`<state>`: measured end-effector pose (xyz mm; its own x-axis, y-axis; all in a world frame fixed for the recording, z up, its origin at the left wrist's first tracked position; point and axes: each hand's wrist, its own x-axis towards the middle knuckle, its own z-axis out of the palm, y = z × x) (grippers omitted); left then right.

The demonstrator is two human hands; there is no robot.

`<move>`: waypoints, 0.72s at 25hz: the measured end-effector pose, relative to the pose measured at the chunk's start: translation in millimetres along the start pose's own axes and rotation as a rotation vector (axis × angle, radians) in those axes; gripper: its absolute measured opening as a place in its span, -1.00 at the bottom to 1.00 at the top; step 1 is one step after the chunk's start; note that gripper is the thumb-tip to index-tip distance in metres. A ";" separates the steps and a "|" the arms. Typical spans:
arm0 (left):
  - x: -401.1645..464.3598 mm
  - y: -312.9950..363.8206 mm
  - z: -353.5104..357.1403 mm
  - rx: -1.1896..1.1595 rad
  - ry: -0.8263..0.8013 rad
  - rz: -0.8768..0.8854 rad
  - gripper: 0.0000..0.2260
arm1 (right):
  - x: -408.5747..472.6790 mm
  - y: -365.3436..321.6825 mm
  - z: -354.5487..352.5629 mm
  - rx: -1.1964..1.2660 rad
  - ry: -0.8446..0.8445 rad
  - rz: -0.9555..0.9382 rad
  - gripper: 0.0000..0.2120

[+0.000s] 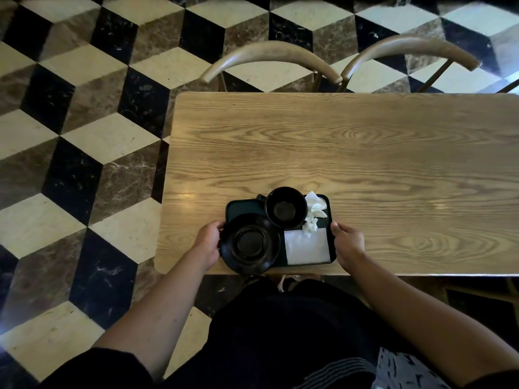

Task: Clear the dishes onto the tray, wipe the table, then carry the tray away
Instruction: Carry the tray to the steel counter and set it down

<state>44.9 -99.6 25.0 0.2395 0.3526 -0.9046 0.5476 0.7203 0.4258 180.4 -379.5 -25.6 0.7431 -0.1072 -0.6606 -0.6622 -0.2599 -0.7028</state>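
Observation:
A dark green tray point(238, 206) sits at the near edge of the wooden table point(351, 153). It carries a black saucer point(250, 244) at its front left, a black cup point(286, 208) behind it, a crumpled white tissue point(314, 209) at the back right and a flat white napkin point(307, 247) at the front right. My left hand point(207, 242) grips the tray's left side by the saucer. My right hand point(348, 242) grips its right edge.
Two wooden chairs with curved backs point(269, 56) point(410, 47) stand tucked in at the table's far side. A tiled cube-pattern floor point(84, 136) spreads to the left. My dark-clothed body is close against the table's near edge.

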 end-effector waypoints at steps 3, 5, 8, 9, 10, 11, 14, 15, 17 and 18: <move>-13.4 -19.4 -21.7 0.002 0.019 0.024 -0.75 | -16.3 13.9 0.3 -0.004 -0.030 -0.020 -0.72; -21.0 -33.8 -36.8 -0.023 0.037 0.039 -0.77 | -24.3 23.7 1.2 -0.026 -0.056 -0.022 -0.73; -34.9 -56.1 -59.2 -0.065 0.075 0.064 -0.79 | -36.2 29.6 4.5 -0.089 -0.125 -0.041 -0.76; -40.6 -64.6 -66.3 -0.091 0.090 0.067 -0.78 | -36.3 30.7 6.6 -0.102 -0.157 -0.046 -0.76; -48.7 -73.7 -72.7 -0.108 0.111 0.065 -0.77 | -39.1 29.7 9.9 -0.122 -0.192 -0.046 -0.78; -57.0 -84.4 -79.0 -0.120 0.135 0.061 -0.75 | -42.7 29.5 13.2 -0.142 -0.230 -0.046 -0.79; -80.8 -121.5 -98.3 -0.166 0.197 0.040 -0.70 | -51.5 35.0 25.6 -0.208 -0.328 -0.057 -0.79; -90.5 -134.8 -104.5 -0.191 0.222 0.046 -0.69 | -56.9 36.6 30.8 -0.220 -0.372 -0.048 -0.80; -104.8 -159.2 -119.4 -0.244 0.295 0.044 -0.70 | -64.7 41.6 43.1 -0.279 -0.471 -0.037 -0.80; -109.9 -170.2 -128.1 -0.272 0.335 0.034 -0.72 | -70.6 43.9 51.2 -0.322 -0.505 -0.032 -0.81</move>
<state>-177.4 -184.4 54.6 -0.0444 0.5207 -0.8526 0.3022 0.8204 0.4853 93.9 -334.2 -23.3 0.5719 0.3545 -0.7398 -0.5189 -0.5421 -0.6610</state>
